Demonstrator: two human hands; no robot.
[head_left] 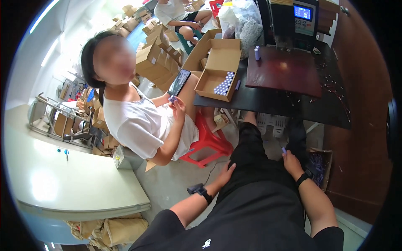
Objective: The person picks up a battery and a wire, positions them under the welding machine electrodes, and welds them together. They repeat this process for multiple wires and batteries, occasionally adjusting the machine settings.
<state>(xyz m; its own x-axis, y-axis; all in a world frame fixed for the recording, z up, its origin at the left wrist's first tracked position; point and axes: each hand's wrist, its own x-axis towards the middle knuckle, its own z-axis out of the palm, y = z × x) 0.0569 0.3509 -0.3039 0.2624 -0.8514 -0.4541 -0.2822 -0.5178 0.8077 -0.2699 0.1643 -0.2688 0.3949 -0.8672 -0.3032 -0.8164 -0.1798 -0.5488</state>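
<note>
My left hand [226,173] lies on my left thigh with its fingers stretched out and nothing in it. Over my right thigh, my right hand [292,163] is closed around a small purple cylindrical battery cell [284,150], whose end pokes out past the fingers. Ahead, on the black table [268,102], an open cardboard box [205,87] holds rows of purple cells [224,85]. More cells [257,53] stand on the dark red board [284,69] under a machine with a lit screen [302,13].
At my left a person [134,117] on a red stool [207,146] holds a phone [179,82] and a small purple piece. A carton of purple pieces [320,167] stands by my right leg. Wires [335,88] lie on the table's right side. Another person [180,19] sits farther back.
</note>
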